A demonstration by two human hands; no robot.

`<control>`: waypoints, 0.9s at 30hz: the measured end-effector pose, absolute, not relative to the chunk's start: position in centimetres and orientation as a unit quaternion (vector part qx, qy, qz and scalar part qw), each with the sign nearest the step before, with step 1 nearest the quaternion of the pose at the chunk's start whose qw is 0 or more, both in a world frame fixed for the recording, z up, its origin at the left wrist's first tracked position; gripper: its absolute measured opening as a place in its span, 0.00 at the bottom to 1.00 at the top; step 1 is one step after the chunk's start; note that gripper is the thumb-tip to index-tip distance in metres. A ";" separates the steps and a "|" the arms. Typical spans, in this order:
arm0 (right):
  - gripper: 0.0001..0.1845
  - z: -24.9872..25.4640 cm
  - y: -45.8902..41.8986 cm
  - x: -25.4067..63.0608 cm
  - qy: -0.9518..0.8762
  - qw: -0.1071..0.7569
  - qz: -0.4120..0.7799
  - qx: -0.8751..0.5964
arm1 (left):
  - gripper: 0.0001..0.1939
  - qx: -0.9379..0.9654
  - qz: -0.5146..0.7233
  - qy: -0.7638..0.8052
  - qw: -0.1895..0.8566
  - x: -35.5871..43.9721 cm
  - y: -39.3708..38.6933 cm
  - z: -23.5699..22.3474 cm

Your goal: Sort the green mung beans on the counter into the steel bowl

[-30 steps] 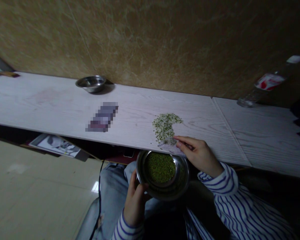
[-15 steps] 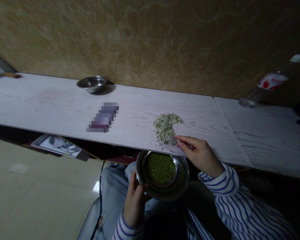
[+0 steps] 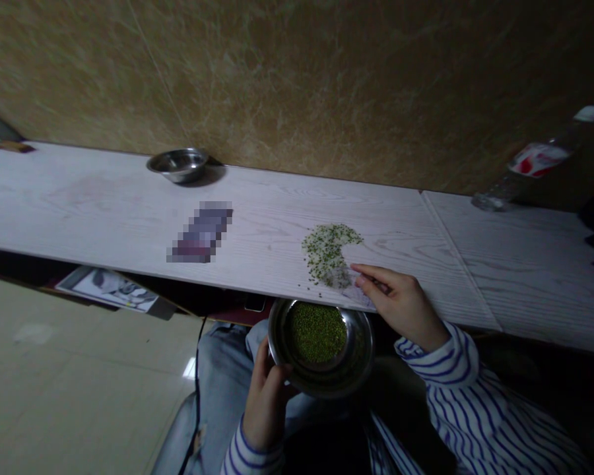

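Note:
A metal bowl [image 3: 359, 359] with green mung beans [image 3: 318, 332] in it is tucked under the table's front edge, above my lap. My left hand [image 3: 268, 396] grips its left rim, thumb on top. More mung beans [image 3: 329, 247] are scattered in a patch on the white table, some close to the edge. My right hand [image 3: 393, 293] pinches a thin see-through piece, apparently plastic [image 3: 349, 287], between thumb and fingers. This piece lies low over the near side of the patch; its exact outline is hard to make out.
A second metal bowl [image 3: 178, 165] stands by the wall. A pixelated flat object [image 3: 201, 232] lies left of the beans. At the right a clear bottle [image 3: 539, 160] with a red and white label stands by the wall. Below the table is an open drawer [image 3: 109, 290].
My right hand has moved slightly to the right with the see-through piece. The left hand and bowl stay almost in place; the view has shifted a little.

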State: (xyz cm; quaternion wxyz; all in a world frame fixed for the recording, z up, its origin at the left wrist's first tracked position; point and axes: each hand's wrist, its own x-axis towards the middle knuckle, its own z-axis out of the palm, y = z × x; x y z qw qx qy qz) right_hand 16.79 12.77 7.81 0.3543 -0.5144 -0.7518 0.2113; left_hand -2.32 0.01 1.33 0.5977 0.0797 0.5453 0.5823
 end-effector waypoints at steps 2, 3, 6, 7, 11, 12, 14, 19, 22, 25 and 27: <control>0.15 7.9 12.8 16.5 -0.753 0.356 0.210 -0.512 | 0.34 0.074 0.583 0.546 0.597 -2.4 0.0 1.4; 0.15 7.9 12.8 16.3 -0.755 0.356 0.209 -0.510 | 0.34 0.073 0.584 0.546 0.596 -2.4 0.0 1.5; 0.15 7.9 12.9 16.1 -0.760 0.355 0.212 -0.501 | 0.34 0.075 0.585 0.544 0.596 -2.5 0.0 1.5; 0.15 7.9 12.9 16.1 -0.762 0.354 0.216 -0.497 | 0.34 0.076 0.584 0.543 0.599 -2.5 0.0 1.4; 0.14 7.9 12.9 16.3 -0.762 0.351 0.225 -0.495 | 0.34 0.082 0.581 0.535 0.607 -2.5 0.0 1.4; 0.14 7.8 12.9 16.4 -0.761 0.352 0.224 -0.497 | 0.34 0.083 0.581 0.536 0.607 -2.5 0.0 1.3; 0.14 7.7 12.9 16.3 -0.759 0.354 0.222 -0.499 | 0.34 0.086 0.580 0.538 0.605 -2.4 0.0 1.3; 0.15 7.8 12.9 15.7 -0.764 0.351 0.224 -0.492 | 0.35 0.084 0.583 0.542 0.599 -2.4 0.0 1.3; 0.15 7.8 12.9 15.8 -0.763 0.356 0.214 -0.496 | 0.35 0.081 0.584 0.543 0.598 -2.3 0.0 1.5; 0.15 7.8 13.0 16.2 -0.756 0.363 0.201 -0.505 | 0.35 0.083 0.583 0.539 0.602 -2.2 0.1 1.7; 0.15 7.8 13.0 16.2 -0.754 0.365 0.196 -0.510 | 0.34 0.084 0.582 0.541 0.601 -2.2 0.1 1.8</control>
